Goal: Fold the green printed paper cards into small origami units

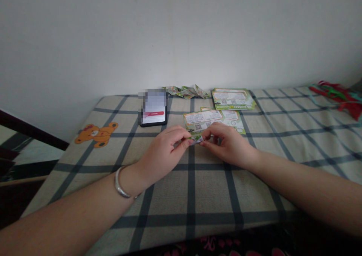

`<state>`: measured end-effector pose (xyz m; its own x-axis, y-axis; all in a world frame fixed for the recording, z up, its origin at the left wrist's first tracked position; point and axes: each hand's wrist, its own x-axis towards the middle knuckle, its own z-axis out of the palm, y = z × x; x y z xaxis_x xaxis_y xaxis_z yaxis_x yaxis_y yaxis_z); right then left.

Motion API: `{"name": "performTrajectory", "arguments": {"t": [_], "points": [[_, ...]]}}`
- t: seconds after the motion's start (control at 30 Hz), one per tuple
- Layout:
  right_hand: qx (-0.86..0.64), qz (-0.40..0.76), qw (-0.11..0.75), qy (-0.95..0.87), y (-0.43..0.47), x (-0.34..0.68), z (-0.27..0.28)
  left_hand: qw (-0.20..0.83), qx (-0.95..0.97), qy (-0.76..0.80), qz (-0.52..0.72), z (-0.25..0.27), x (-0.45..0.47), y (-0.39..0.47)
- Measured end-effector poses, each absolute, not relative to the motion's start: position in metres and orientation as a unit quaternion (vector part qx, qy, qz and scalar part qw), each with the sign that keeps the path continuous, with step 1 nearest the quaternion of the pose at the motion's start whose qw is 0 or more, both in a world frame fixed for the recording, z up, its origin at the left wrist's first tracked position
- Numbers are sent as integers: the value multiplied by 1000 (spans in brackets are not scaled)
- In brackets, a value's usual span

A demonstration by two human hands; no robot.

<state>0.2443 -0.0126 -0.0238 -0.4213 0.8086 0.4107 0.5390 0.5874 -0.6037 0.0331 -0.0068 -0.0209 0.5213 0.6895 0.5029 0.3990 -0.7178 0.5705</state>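
Note:
Between my two hands is a small piece of folded printed paper, green and white, mostly covered by the fingers. My left hand, with a silver bangle at the wrist, pinches its left end between thumb and forefinger. The other end sits in the pinch of my right hand, whose remaining fingers are curled in. Just beyond the fingertips, printed cards with green borders and QR codes lie flat and overlapping, partly hidden by the right hand.
A checked cloth covers the table. Folded paper pieces and a stack of similar cards lie by the wall. A phone with a lit screen and a bear cutout are left; red and green material lies far right.

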Motion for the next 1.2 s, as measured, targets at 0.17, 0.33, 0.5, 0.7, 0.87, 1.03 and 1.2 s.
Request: {"name": "performTrajectory", "arguments": {"t": [0.17,0.33,0.5,0.7,0.87,1.03,1.2], "points": [[-396,192,344,-830,-14,244,-20,213,852,309,364,-19,33,-6],[-433,286,359,-776,-14,243,-22,241,834,325,376,-19,34,-8],[-431,347,371,-745,-13,242,-24,235,841,335,354,-20,34,-9],[-400,358,363,-762,-13,243,-20,265,838,317,357,-17,32,-8],[-326,360,349,-801,-11,244,-18,290,848,279,344,-16,29,-8],[-328,337,341,-814,-12,243,-20,286,849,290,337,-16,31,-6],[-381,355,359,-775,-13,241,-22,260,839,341,334,-19,31,-3]]}}
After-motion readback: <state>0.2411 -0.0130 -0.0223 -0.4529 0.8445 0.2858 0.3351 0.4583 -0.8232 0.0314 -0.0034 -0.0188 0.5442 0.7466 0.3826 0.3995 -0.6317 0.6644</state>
